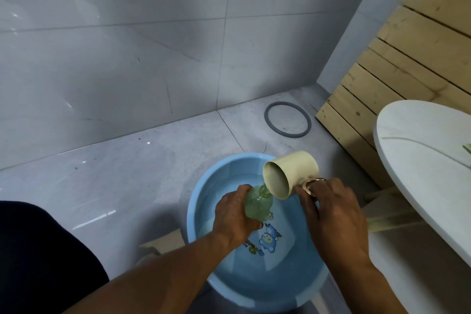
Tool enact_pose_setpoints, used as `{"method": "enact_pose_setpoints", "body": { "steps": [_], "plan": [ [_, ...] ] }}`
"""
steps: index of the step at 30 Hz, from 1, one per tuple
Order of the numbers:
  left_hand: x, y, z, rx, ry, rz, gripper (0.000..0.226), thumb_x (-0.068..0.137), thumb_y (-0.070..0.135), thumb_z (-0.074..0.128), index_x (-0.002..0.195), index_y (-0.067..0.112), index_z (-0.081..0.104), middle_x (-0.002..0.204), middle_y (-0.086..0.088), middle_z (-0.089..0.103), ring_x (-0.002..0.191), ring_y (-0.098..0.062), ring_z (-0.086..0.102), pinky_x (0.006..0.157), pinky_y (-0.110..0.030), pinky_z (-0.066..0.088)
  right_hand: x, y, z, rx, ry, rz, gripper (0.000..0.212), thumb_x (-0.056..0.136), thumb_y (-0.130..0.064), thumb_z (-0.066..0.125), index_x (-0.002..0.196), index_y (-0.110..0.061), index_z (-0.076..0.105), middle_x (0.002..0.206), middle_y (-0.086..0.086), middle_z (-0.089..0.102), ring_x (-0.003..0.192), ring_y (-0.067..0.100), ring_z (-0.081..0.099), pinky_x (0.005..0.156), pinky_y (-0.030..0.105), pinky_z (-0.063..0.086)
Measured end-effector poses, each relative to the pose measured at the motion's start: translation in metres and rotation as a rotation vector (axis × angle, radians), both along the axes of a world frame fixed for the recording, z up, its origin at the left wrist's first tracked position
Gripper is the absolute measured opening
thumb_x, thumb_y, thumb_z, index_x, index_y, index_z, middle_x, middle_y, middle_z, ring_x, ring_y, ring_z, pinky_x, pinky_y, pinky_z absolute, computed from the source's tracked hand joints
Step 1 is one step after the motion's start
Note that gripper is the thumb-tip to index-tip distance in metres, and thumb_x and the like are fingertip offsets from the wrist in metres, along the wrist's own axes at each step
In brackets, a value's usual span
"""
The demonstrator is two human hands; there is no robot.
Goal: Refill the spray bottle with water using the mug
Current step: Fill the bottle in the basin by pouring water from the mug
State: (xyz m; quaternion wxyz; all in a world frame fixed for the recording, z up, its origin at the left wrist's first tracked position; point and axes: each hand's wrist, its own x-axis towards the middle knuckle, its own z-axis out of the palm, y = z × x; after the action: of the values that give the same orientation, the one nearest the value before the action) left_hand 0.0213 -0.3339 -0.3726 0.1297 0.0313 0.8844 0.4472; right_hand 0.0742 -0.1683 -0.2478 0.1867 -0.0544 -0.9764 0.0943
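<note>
The green spray bottle [257, 202] is gripped by the left hand [235, 214] while the tipped cream mug [290, 173] is held by its handle in the right hand [334, 209] over the blue basin [204, 186].

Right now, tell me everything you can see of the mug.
The mug is a plain cream cylinder, smooth like plastic or ceramic, with a shiny gold handle. It is tipped nearly on its side, mouth facing left and down, its lower lip right at the green bottle neck over the blue basin. The right hand has the handle in its grip; nothing else clearly touches the mug. The inside looks pale; a thin stream seems to run from the lip.
</note>
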Motion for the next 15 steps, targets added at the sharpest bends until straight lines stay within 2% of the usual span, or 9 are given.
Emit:
{"method": "enact_pose_setpoints", "body": {
  "steps": [10,15],
  "plan": [
    [0.0002,0.0001,0.0036,-0.006,0.007,-0.001,0.07,0.062,0.028,0.087,0.122,0.036,0.052,0.107,0.011,0.063,0.104,-0.016,0.06,0.089,-0.036,0.054,-0.0002,-0.0028,-0.0003,0.061,0.065,0.058,0.016,0.086,-0.028,0.071,0.087,-0.012,0.071,0.085,0.007,0.06,0.073,0.026,0.048,0.061,0.032,0.038],
    [0.0009,0.0003,0.0052,-0.001,-0.004,0.005,0.07,0.062,0.033,0.086,0.121,0.04,0.049,0.109,0.01,0.064,0.103,-0.015,0.06,0.087,-0.038,0.055,0.0001,-0.004,-0.0016,0.078,0.08,0.088,0.018,0.087,-0.028,0.069,0.089,-0.01,0.071,0.088,0.009,0.063,0.074,0.026,0.047,0.061,0.032,0.038]
  ]
}}
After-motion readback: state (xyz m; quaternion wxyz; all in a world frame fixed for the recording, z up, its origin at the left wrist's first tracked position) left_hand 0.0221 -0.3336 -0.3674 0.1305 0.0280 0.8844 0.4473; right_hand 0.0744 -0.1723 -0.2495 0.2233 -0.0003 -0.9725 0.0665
